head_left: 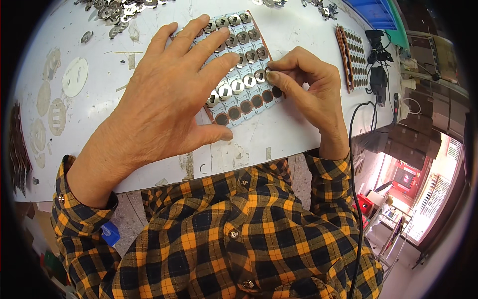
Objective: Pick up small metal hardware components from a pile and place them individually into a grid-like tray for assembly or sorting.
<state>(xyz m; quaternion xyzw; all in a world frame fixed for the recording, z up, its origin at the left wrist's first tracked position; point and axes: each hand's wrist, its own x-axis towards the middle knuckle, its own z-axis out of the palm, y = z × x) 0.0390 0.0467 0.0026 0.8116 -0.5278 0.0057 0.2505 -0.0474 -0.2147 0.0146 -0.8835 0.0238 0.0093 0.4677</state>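
Observation:
A light-blue panel of small circuit boards (249,117) lies on the table before me, its rows at a slant. Silver round metal pieces with square openings (237,86) sit in several rows on it. The row nearest me shows dark round pads (234,113) instead. My left hand (164,89) spreads over the panel's left part, fingers apart, hiding some pieces. At the right edge, my right hand (313,79) pinches thumb and forefinger together on a small round metal piece (267,71), mostly covered by the fingertips, at the end of the second row from me.
Loose metal pieces (119,12) are heaped at the far left. To the right lies a stack of similar panels (353,57), beside black cables and an adapter (378,82). A blue tray (371,12) stands at the far right. Pale round marks (75,77) dot the left tabletop.

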